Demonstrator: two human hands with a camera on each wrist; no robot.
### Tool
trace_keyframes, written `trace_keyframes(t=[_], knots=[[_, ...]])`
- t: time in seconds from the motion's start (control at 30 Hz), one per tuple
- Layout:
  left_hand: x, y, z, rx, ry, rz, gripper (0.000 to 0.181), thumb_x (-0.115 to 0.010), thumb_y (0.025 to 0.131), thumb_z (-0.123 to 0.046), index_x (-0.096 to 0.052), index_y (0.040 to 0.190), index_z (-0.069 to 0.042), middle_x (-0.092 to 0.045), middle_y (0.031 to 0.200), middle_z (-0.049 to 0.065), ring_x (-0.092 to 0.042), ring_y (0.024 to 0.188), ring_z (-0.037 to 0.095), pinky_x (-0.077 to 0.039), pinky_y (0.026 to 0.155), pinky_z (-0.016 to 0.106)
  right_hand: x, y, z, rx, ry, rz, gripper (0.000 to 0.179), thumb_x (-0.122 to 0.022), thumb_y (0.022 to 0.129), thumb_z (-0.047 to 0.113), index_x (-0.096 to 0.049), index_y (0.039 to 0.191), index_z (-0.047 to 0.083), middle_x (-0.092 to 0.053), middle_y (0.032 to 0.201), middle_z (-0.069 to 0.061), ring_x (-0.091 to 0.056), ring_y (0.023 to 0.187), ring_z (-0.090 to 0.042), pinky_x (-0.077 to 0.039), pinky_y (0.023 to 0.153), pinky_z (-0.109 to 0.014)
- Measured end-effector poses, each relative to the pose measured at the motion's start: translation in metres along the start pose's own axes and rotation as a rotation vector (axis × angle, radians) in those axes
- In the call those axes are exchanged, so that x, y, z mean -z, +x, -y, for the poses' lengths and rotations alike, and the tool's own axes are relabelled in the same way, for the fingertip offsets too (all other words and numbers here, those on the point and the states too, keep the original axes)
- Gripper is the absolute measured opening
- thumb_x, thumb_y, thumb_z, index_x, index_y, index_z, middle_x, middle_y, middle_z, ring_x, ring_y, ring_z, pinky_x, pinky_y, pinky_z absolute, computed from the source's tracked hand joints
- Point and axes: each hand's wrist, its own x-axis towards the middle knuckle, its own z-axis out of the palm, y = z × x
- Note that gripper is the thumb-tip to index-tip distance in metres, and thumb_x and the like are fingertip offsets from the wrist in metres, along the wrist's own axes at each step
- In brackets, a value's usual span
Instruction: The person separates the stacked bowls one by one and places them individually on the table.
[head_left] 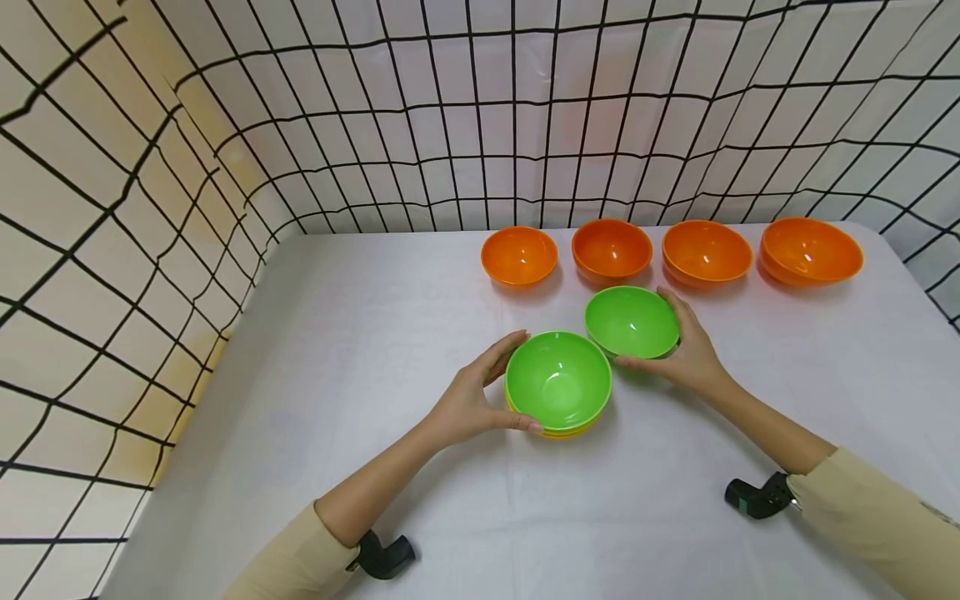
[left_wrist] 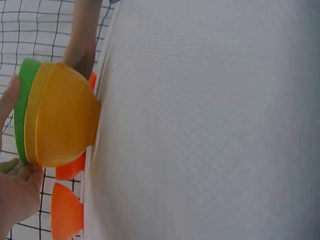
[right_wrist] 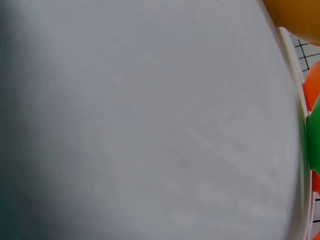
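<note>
Here, the left hand point(head_left: 480, 400) grips a stack of bowls point(head_left: 558, 381) and the right hand point(head_left: 686, 350) a second green bowl point(head_left: 632, 322)

The stack stands upright near the middle of the white tabletop point(head_left: 375, 308), with a top green bowl point(left_wrist: 25, 110) nested in two yellow bowls point(left_wrist: 67, 115), as the left wrist view shows. The left hand is curled about its left side, thumb along the near side and fingers round the far side.

The second green bowl is just behind the stack and to its right, so close that their rims meet in the head view; whether they actually touch I cannot tell. The right hand clasps it from the right, thumb low on the near side, fingers at the far edge. Its mouth faces up, and its foot is on or barely above the tabletop.

Behind them, four orange bowls point(head_left: 519, 257) stand in a row along the back edge, all open upward. A black net point(head_left: 450, 104) rises beyond the tabletop. Both forearms wear beige sleeves point(head_left: 296, 554), with a black wrist device point(head_left: 386, 558) at each cuff
</note>
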Motion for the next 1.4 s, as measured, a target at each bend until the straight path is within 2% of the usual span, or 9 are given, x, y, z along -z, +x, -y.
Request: trace_keyframes(t=[0.37, 0.67, 0.77, 0.87, 1.0, 1.13, 1.2, 1.27, 1.4], knots=[[0.0, 0.001, 0.001, -0.002, -0.002, 0.004, 0.098, -0.084, 0.063, -0.006, -0.028, 0.144, -0.006, -0.035, 0.146, 0.012, -0.037, 0.132, 0.021, -0.03, 0.108, 0.04, 0.001, -0.005, -0.003, 0.034, -0.044, 0.028, 0.118, -0.087, 0.061, 0.026, -0.009, 0.148, 0.007, -0.024, 0.144, -0.025, -0.027, 0.127, -0.045, -0.027, 0.098, -0.067], [-0.001, 0.0, 0.001, -0.006, -0.01, 0.005, 0.097, -0.084, 0.063, -0.005, -0.029, 0.143, -0.006, -0.034, 0.146, 0.012, -0.037, 0.132, 0.022, -0.03, 0.108, 0.04, 0.003, -0.006, -0.001, 0.084, -0.009, 0.01, 0.118, -0.087, 0.06, 0.022, -0.011, 0.147, 0.004, -0.022, 0.146, -0.023, -0.025, 0.13, -0.043, -0.023, 0.102, -0.065], [-0.001, 0.0, 0.001, -0.007, -0.008, 0.004, 0.097, -0.084, 0.064, -0.005, -0.028, 0.143, -0.006, -0.034, 0.146, 0.012, -0.037, 0.132, 0.022, -0.03, 0.108, 0.04, 0.007, -0.006, 0.001, 0.103, 0.014, -0.009, 0.111, -0.085, 0.063, 0.019, -0.014, 0.147, 0.006, -0.023, 0.147, -0.02, -0.023, 0.133, -0.039, -0.021, 0.108, -0.057], [-0.001, 0.0, 0.0, -0.004, -0.008, 0.002, 0.097, -0.083, 0.064, -0.005, -0.029, 0.143, -0.006, -0.034, 0.146, 0.012, -0.037, 0.132, 0.022, -0.03, 0.109, 0.04, 0.012, -0.008, 0.004, 0.131, 0.044, -0.033, 0.102, -0.081, 0.069, 0.013, -0.017, 0.147, 0.007, -0.024, 0.146, -0.02, -0.023, 0.135, -0.034, -0.021, 0.113, -0.036], [-0.001, 0.0, 0.0, 0.0, -0.008, -0.001, 0.098, -0.084, 0.063, -0.005, -0.028, 0.144, -0.006, -0.034, 0.146, 0.012, -0.037, 0.132, 0.022, -0.03, 0.109, 0.041, 0.017, -0.008, 0.009, 0.218, 0.124, -0.069, 0.091, -0.077, 0.071, -0.001, -0.023, 0.144, 0.004, -0.028, 0.143, -0.019, -0.025, 0.135, -0.023, -0.019, 0.109, -0.015], [0.0, 0.001, 0.0, -0.004, -0.011, -0.003, 0.098, -0.084, 0.063, -0.004, -0.028, 0.143, -0.005, -0.034, 0.146, 0.013, -0.037, 0.132, 0.023, -0.03, 0.109, 0.042, 0.021, -0.008, 0.016, 0.324, 0.216, -0.086, 0.085, -0.072, 0.07, -0.011, -0.027, 0.141, -0.002, -0.033, 0.144, -0.008, -0.027, 0.134, -0.016, -0.02, 0.11, -0.016], [0.0, 0.001, 0.0, -0.003, -0.014, -0.004, 0.098, -0.084, 0.063, -0.005, -0.028, 0.144, -0.006, -0.034, 0.146, 0.013, -0.037, 0.132, 0.023, -0.03, 0.109, 0.042, 0.023, -0.008, 0.018, 0.361, 0.262, -0.083, 0.083, -0.071, 0.071, -0.013, -0.028, 0.141, -0.004, -0.034, 0.144, -0.004, -0.028, 0.135, -0.016, -0.02, 0.111, -0.019], [-0.001, 0.0, 0.0, -0.002, -0.016, -0.004, 0.098, -0.084, 0.063, -0.005, -0.028, 0.144, -0.006, -0.034, 0.146, 0.013, -0.037, 0.132, 0.022, -0.03, 0.109, 0.042, 0.024, -0.009, 0.019, 0.377, 0.301, -0.074, 0.08, -0.07, 0.073, -0.012, -0.028, 0.141, -0.005, -0.035, 0.143, 0.0, -0.027, 0.135, -0.016, -0.021, 0.11, -0.019], [-0.001, 0.0, 0.0, -0.002, -0.02, -0.003, 0.098, -0.084, 0.063, -0.004, -0.028, 0.144, -0.005, -0.034, 0.146, 0.012, -0.037, 0.132, 0.022, -0.029, 0.109, 0.042, 0.024, -0.01, 0.019, 0.384, 0.376, -0.059, 0.076, -0.069, 0.076, -0.009, -0.028, 0.14, -0.005, -0.036, 0.142, -0.002, -0.028, 0.135, -0.017, -0.023, 0.109, -0.018]])
